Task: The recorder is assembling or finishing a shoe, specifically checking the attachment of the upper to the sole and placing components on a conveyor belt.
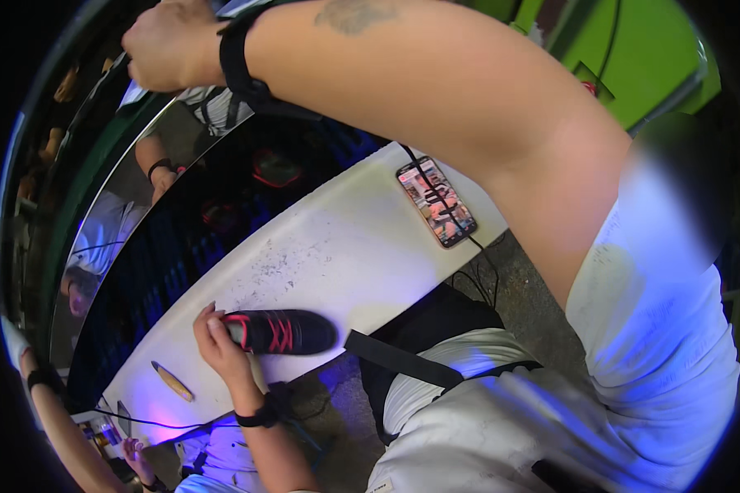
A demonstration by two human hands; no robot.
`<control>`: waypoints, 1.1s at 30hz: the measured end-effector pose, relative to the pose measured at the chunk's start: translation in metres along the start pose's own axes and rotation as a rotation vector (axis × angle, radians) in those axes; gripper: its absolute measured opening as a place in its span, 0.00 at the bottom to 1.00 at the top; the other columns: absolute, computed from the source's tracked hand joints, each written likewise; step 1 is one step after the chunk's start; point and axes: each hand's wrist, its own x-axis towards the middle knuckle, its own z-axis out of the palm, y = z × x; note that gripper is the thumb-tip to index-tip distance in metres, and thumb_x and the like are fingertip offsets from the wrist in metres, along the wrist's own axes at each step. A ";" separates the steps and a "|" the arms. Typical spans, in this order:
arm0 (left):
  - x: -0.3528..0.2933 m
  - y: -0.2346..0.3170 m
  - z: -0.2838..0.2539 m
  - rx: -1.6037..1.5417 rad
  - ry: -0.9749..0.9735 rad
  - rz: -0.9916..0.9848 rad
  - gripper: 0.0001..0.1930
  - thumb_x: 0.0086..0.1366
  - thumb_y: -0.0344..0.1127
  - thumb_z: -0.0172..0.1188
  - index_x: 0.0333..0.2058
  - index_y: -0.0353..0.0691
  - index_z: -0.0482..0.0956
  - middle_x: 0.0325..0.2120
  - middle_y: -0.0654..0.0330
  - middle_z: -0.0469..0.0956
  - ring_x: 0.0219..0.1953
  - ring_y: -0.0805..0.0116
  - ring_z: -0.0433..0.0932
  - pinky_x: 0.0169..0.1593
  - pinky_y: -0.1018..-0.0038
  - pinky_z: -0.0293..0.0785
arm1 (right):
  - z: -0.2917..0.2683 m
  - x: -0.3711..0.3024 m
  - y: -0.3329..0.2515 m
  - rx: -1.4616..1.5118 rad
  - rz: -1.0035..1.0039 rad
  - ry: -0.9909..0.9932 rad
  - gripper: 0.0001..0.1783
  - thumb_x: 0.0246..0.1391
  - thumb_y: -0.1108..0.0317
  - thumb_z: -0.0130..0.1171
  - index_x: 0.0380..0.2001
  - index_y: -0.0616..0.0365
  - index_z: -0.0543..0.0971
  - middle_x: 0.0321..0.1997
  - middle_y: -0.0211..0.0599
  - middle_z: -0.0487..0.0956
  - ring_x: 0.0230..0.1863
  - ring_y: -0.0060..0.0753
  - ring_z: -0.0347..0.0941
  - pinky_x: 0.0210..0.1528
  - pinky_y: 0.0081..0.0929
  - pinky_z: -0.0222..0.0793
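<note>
A black sneaker (pixel 288 332) with red laces and a red-trimmed collar lies on the white worktop (pixel 362 246), its toe to the right. My left hand (pixel 219 341) is closed at its heel, with the fingers at the collar. Stretched across the top of the view, my right arm reaches to the far left. There my right hand (pixel 168 48) is curled into a fist by a dark rail; whatever is in it is hidden. A slim, tapered tool with a yellowish wooden body (pixel 173 381) rests left of the sneaker.
A phone (pixel 436 201) with a lit screen lies at the worktop's right, a black cable across it. Behind the worktop stands a dark glossy panel (pixel 222 197) with a mirror-like strip. Another person's hand (pixel 137 460) shows at lower left. Something green (pixel 633 66) stands upper right.
</note>
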 end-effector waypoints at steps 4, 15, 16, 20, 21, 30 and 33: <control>-0.054 0.024 0.012 0.074 0.277 0.136 0.21 0.76 0.41 0.47 0.58 0.33 0.74 0.65 0.42 0.66 0.68 0.48 0.64 0.71 0.56 0.56 | -0.081 -0.058 -0.018 0.567 -0.045 0.483 0.15 0.52 0.58 0.59 0.32 0.58 0.86 0.39 0.53 0.84 0.49 0.52 0.79 0.54 0.48 0.75; -0.027 0.098 0.045 0.575 -0.309 0.804 0.31 0.45 0.53 0.77 0.45 0.41 0.81 0.41 0.59 0.82 0.50 0.55 0.79 0.74 0.38 0.44 | -0.190 -0.361 -0.054 0.933 0.362 -0.072 0.14 0.66 0.63 0.60 0.45 0.65 0.79 0.37 0.43 0.84 0.36 0.37 0.83 0.40 0.31 0.77; -0.021 0.105 0.042 0.394 -0.215 0.776 0.29 0.47 0.51 0.76 0.44 0.41 0.81 0.39 0.58 0.82 0.47 0.53 0.80 0.72 0.41 0.51 | -0.186 -0.371 -0.059 1.159 0.568 -0.106 0.12 0.64 0.64 0.65 0.42 0.62 0.78 0.32 0.39 0.81 0.31 0.22 0.76 0.35 0.26 0.72; -0.044 0.138 0.044 -0.512 0.000 0.248 0.30 0.60 0.57 0.68 0.40 0.30 0.79 0.35 0.50 0.81 0.43 0.52 0.80 0.60 0.53 0.72 | -0.188 -0.380 -0.067 1.181 0.650 -0.513 0.21 0.61 0.54 0.69 0.30 0.64 0.79 0.35 0.41 0.81 0.34 0.29 0.77 0.40 0.27 0.74; -0.051 0.146 0.048 -0.593 0.032 0.271 0.32 0.62 0.61 0.66 0.39 0.29 0.79 0.35 0.48 0.81 0.44 0.53 0.80 0.60 0.54 0.72 | -0.190 -0.377 -0.068 1.251 0.576 -0.324 0.21 0.60 0.54 0.69 0.30 0.64 0.79 0.37 0.43 0.81 0.36 0.33 0.78 0.41 0.29 0.74; -0.093 0.199 0.075 -0.193 -0.068 0.240 0.25 0.61 0.48 0.71 0.47 0.34 0.75 0.44 0.51 0.79 0.41 0.64 0.78 0.44 0.73 0.75 | -0.187 -0.360 -0.067 1.264 0.508 -0.178 0.17 0.56 0.60 0.72 0.27 0.65 0.81 0.51 0.49 0.80 0.44 0.42 0.81 0.47 0.32 0.75; -0.109 0.212 0.061 -0.539 -0.171 0.049 0.24 0.61 0.50 0.71 0.40 0.34 0.75 0.55 0.47 0.72 0.35 0.70 0.71 0.39 0.75 0.71 | -0.194 -0.364 -0.060 1.199 0.531 -0.235 0.20 0.57 0.56 0.72 0.27 0.65 0.81 0.51 0.49 0.79 0.45 0.42 0.80 0.47 0.32 0.75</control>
